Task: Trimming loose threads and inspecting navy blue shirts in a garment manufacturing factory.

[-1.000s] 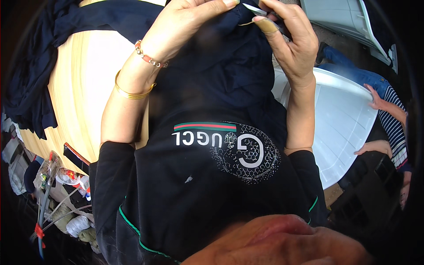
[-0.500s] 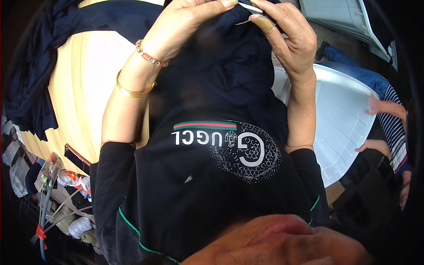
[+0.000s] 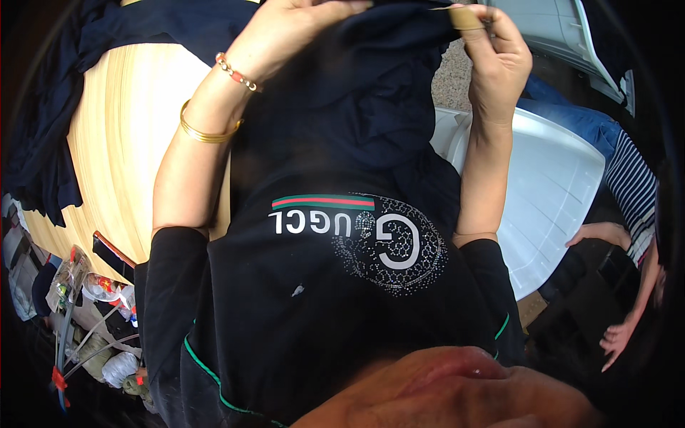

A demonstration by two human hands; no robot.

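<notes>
A dark navy cloth [image 3: 342,93] drapes over my lap and rises to the top edge of the view. My right hand [image 3: 503,53] pinches its upper edge between thumb and fingers; a tan wrap covers the thumb. My left hand [image 3: 303,21] is at the other end of this stretch, closed on the cloth, its fingertips partly cut off by the top of the picture. Between the two hands the fabric is pulled out sideways. A beaded bracelet [image 3: 234,73] and gold bangles [image 3: 207,132] sit on my left wrist and forearm.
A light wooden tabletop [image 3: 118,135] stands to my left, with more navy cloth [image 3: 43,128] over it. At right is a white plastic chair [image 3: 546,192]; beyond it, a person in a striped top [image 3: 635,189]. Bags and yarn-like bundles [image 3: 93,349] lie lower left.
My hands have moved apart, the right one going right and stretching the cloth. A white strip near my fingertips no longer shows. The other person's hand has left the chair's edge.
</notes>
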